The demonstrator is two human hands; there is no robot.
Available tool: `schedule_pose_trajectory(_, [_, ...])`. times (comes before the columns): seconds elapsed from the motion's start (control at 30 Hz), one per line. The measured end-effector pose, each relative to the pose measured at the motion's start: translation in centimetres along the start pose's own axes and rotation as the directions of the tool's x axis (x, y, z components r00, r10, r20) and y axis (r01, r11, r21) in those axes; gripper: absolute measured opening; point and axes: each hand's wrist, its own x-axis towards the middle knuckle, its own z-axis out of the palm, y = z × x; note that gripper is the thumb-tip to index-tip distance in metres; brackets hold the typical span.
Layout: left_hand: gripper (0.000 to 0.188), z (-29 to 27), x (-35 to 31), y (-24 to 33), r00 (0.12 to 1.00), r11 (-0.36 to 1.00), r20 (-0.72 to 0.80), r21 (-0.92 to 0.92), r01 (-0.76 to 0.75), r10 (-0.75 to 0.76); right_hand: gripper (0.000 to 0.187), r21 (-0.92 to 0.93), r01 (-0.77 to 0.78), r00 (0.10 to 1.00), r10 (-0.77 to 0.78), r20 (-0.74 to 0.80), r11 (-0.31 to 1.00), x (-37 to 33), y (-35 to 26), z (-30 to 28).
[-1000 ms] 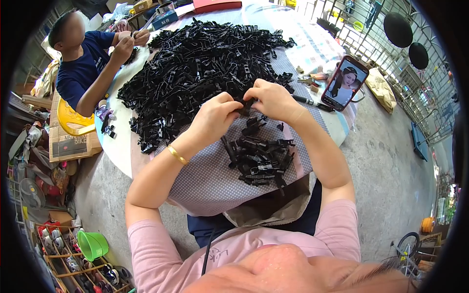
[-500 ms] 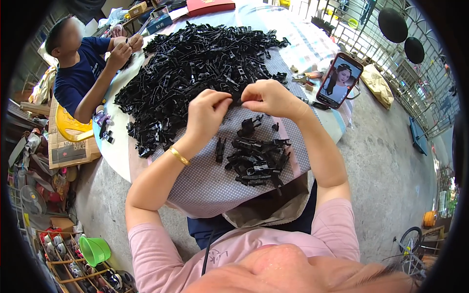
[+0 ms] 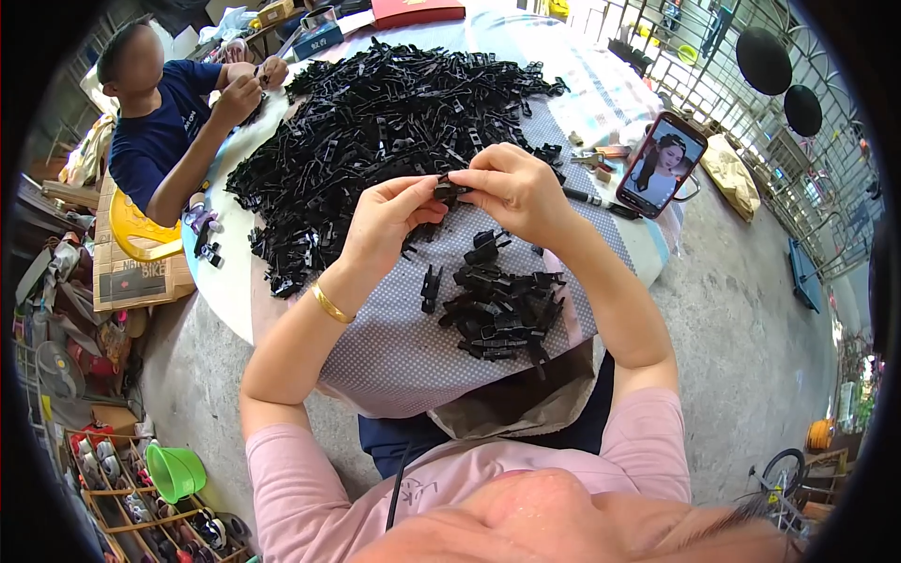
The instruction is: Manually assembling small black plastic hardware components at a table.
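Note:
My left hand (image 3: 389, 218) and my right hand (image 3: 510, 188) meet over the table, both pinching one small black plastic part (image 3: 449, 188) between their fingertips. A gold bangle sits on my left wrist. Behind the hands lies a big heap of black plastic parts (image 3: 375, 122) on the round table. Closer to me, a smaller pile of the same black parts (image 3: 497, 305) rests on a dotted grey cloth (image 3: 394, 347) draped over the table edge and my lap.
A phone (image 3: 660, 164) with a lit screen stands at the table's right edge. Another person in a dark blue shirt (image 3: 155, 131) works at the far left side. A red box (image 3: 418, 11), a green funnel (image 3: 174, 469) and floor clutter lie around.
My hands have risen slightly from the small pile toward the big heap, still joined on a black part. The view has shifted a little.

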Motion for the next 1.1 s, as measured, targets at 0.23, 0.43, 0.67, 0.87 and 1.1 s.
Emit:
schedule_pose_trajectory(0.23, [0.023,0.8,-0.4,0.3,0.993,0.93,0.016,0.349,-0.117,0.118,0.021,-0.122,0.014,1.0,-0.012,0.022,0.992,0.1,-0.8,0.0])
schedule_pose_trajectory(0.43, [0.02,0.7,-0.4,0.2,0.983,0.895,0.023,0.411,-0.173,0.18,0.042,0.397,-0.29,0.956,0.285,0.074,0.871,0.1,-0.6,0.4])
schedule_pose_trajectory(0.67, [0.018,0.9,-0.5,0.4,0.953,0.806,0.122,0.51,-0.301,0.279,0.037,0.519,-0.384,0.923,0.324,0.206,0.764,-0.1,0.0,-0.1])
schedule_pose_trajectory(0.87, [0.019,1.3,-0.7,1.5,0.869,0.737,0.296,0.461,-0.494,0.397,0.035,0.585,-0.347,0.932,0.338,0.13,0.733,-0.1,-0.3,-0.7])
schedule_pose_trajectory(1.1, [0.025,2.4,-2.2,1.9,0.768,0.541,0.613,0.589,-0.601,0.185,0.029,0.532,-0.569,0.809,0.541,0.227,0.627,-0.1,3.1,-1.7])
